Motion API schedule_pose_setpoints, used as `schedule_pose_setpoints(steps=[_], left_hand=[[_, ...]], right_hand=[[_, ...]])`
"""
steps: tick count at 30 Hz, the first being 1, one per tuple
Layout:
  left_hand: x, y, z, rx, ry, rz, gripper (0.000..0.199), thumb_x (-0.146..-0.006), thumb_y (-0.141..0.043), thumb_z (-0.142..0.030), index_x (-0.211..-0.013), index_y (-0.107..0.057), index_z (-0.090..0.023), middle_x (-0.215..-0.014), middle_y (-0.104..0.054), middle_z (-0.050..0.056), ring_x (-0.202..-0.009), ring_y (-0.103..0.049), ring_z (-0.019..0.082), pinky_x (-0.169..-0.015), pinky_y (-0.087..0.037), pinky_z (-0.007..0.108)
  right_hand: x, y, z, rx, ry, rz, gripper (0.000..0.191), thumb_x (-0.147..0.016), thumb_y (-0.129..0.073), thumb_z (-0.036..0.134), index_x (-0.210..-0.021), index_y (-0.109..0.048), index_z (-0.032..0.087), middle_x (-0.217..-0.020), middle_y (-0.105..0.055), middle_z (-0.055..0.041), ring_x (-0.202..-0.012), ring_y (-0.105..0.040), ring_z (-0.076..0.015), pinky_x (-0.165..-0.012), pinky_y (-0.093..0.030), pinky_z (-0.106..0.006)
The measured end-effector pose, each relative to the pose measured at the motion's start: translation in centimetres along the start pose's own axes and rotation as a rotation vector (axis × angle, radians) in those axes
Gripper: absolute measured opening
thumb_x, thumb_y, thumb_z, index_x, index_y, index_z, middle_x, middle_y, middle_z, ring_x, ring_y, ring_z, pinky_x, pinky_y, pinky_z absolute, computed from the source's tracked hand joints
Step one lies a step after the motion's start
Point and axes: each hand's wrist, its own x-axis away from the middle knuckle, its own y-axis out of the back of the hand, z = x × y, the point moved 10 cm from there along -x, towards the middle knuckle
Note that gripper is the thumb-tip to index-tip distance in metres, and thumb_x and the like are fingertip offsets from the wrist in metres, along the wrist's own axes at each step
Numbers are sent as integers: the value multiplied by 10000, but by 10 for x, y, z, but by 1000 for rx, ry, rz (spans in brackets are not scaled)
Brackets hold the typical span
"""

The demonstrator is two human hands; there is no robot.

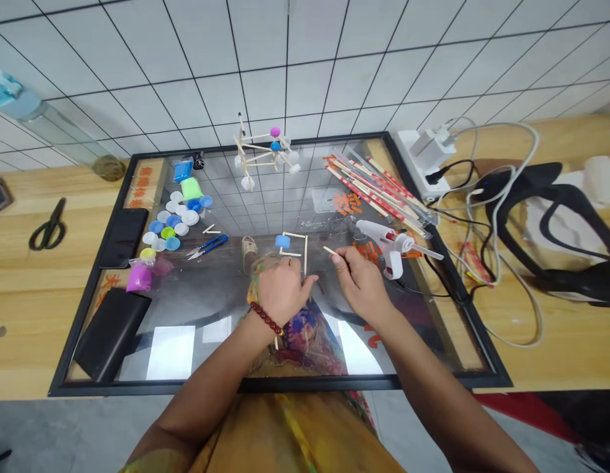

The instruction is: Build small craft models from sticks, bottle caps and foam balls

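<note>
My left hand [281,289], with a red bead bracelet on the wrist, rests on the glass sheet [226,295] and touches the near end of a small frame of wooden sticks [296,244] that carries a blue bottle cap [282,241]. My right hand [360,281] pinches a short wooden stick [330,251] just right of that frame. A white hot glue gun [390,244] lies right beside my right hand. At the far side of the glass stands a finished stick model [265,152] with caps on its ends.
Several coloured bottle caps [174,220] and blue snips [209,246] lie left of the frame. A bundle of chopsticks [378,187] lies at the back right. Black scissors [48,226] rest on the wooden table. A power strip [423,157], cables and black items crowd the right.
</note>
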Motion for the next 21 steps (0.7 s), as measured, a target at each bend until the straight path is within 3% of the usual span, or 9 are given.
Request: schedule_pose_setpoints(steps=[4,8,11,14,17,21], left_hand=[[-2,-9,-3,-5,41,52,356,-926,-607,-510,-996,-672,-168,-989,-712,116,-846,-697,260,-638,-474,327],[8,3,11,48,84,18,336,-912,-619,-523,-980,-679,-200,-978,-718,73,-853,-691,230,-654,-467,311],[18,32,43,95,144,-103,228,-938,-586,-424,-930,-688,-220,-896,-717,33,-776,-674,186,-650,-442,291],[25,62,90,30,266,-219,193,-921,-584,-355,-883,-705,-210,-851,-716,39,-767,-669,202,-649,-435,303],[23,86,132,-129,368,-316,226,-919,-540,-291,-988,-732,-195,-1019,-728,94,-904,-681,268,-683,-460,345],[8,79,162,-261,364,-234,277,-875,-535,-233,-1037,-749,-167,-1103,-698,159,-1071,-638,360,-765,-507,421]], right_hand=[[4,-9,5,7,72,-19,293,-1037,-367,381,-1013,-604,210,-822,-706,-54,-744,-661,-223,-651,-415,-321],[13,-5,15,203,220,-65,241,-1004,-463,290,-958,-676,187,-852,-714,-64,-804,-625,-221,-728,-388,-335],[23,1,28,349,332,-62,175,-942,-573,270,-890,-726,202,-875,-720,-59,-846,-602,-232,-762,-348,-361],[32,7,42,374,390,-60,175,-908,-646,323,-966,-747,191,-941,-730,-66,-876,-602,-233,-757,-340,-363],[41,19,58,297,434,-133,147,-929,-645,292,-962,-741,187,-915,-737,-50,-839,-617,-202,-750,-353,-350],[49,33,62,245,456,-213,114,-936,-640,233,-869,-723,192,-836,-739,-30,-784,-634,-182,-739,-378,-335]])
